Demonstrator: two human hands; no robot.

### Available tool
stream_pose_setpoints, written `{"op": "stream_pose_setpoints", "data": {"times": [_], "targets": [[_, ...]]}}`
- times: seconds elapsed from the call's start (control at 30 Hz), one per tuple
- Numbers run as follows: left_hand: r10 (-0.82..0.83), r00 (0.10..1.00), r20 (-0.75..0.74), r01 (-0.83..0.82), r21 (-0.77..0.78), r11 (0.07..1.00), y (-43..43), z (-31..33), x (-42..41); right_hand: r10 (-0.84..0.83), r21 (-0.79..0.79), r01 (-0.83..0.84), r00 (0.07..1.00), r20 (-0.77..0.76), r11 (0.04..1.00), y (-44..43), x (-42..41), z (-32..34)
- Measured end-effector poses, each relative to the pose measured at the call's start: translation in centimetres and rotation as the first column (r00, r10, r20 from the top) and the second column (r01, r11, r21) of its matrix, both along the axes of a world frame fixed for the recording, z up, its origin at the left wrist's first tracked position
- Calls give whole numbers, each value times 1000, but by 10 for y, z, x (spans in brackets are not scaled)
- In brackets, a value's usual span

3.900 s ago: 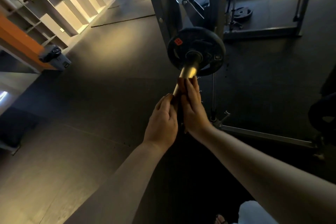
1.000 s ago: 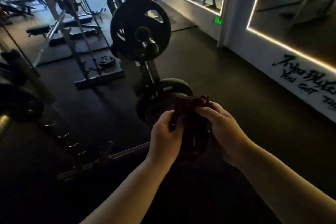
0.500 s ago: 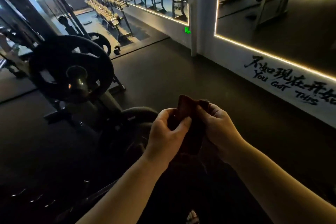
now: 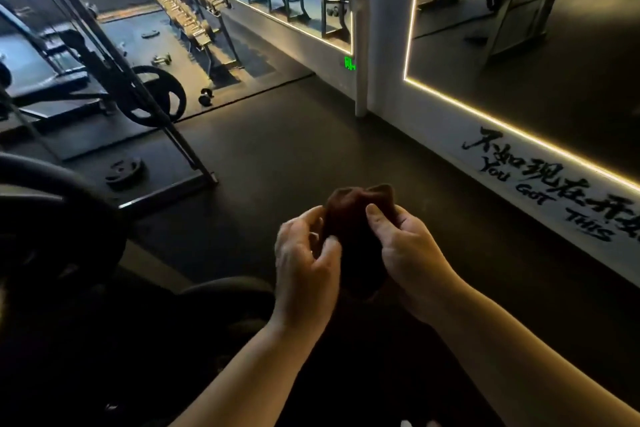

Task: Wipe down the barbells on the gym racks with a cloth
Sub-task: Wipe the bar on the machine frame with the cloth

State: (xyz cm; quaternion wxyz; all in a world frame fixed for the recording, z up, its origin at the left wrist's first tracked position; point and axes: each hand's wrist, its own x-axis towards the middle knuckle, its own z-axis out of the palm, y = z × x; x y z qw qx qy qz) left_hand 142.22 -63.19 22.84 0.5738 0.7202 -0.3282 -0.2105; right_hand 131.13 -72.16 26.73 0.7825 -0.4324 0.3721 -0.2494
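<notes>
A dark reddish-brown cloth [image 4: 356, 218] is bunched in front of me, held between both hands above the floor. My left hand [image 4: 304, 267] pinches its left side with thumb and fingers. My right hand [image 4: 408, 253] grips its right side, thumb pressed on the front. A large black weight plate [image 4: 59, 218] on a barbell end fills the left edge, well to the left of my hands; the bar itself is hidden in shadow.
A rack frame [image 4: 138, 94] with another plate [image 4: 162, 94] stands at the left, a loose plate [image 4: 123, 170] on its base. Dumbbell racks [image 4: 194, 17] line the back. A lit mirror wall [image 4: 519, 80] with painted lettering runs along the right. Dark rubber floor [image 4: 294, 149] lies ahead.
The view has swung right, so the loaded plate has slid to the left edge. Both hands still hold the cloth, and my left fingers have shifted on it.
</notes>
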Motion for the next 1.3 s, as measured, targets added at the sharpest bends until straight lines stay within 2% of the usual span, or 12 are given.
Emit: {"op": "stream_pose_setpoints", "data": {"times": [0.07, 0.1, 0.17, 0.3, 0.47, 0.53, 0.63, 0.73, 0.9, 1.0, 1.13, 1.3], "targets": [[-158, 866, -474, 135, -83, 987, -30, 9, 9, 27, -6, -27, 1000, 8, 1000, -34, 11, -2], [-222, 793, -568, 178, -133, 975, -46, 14, 14, 41, -15, -41, 999, 10, 999, -53, 16, -4], [-257, 816, -518, 210, -150, 966, -80, 23, 19, 81, -48, -81, 997, 2, 996, -91, 27, -3], [-37, 962, -270, 8, -108, 994, -150, 30, 31, 176, -127, -182, 983, -60, 975, -166, 45, 7], [143, 989, 24, -141, -61, 988, -210, 47, 68, 280, -190, -315, 941, -189, 930, -251, 94, 19], [210, 974, 90, -208, -28, 978, -220, 50, 87, 454, -128, -482, 868, -199, 867, -268, 123, 26], [317, 942, 106, -315, -34, 948, -229, 51, 118, 669, -132, -693, 719, -190, 708, -278, 168, 29], [444, 893, 76, -440, -65, 896, -236, 50, 162, 679, -244, -683, 725, -115, 688, -283, 230, 26], [558, 773, -301, -609, -107, 786, -243, 58, 243, 698, -250, -670, 716, 29, 699, -284, 333, 29], [684, 703, -195, -706, -74, 704, -245, 56, 289, 743, -224, -717, 667, 51, 660, -280, 382, 38], [748, 664, 14, -739, -140, 659, -248, 49, 335, 732, -414, -683, 679, -57, 601, -281, 445, 35], [791, 597, -136, -799, -196, 569, -251, 53, 391, 777, -633, -657, 615, -134, 411, -286, 519, 22]]}}
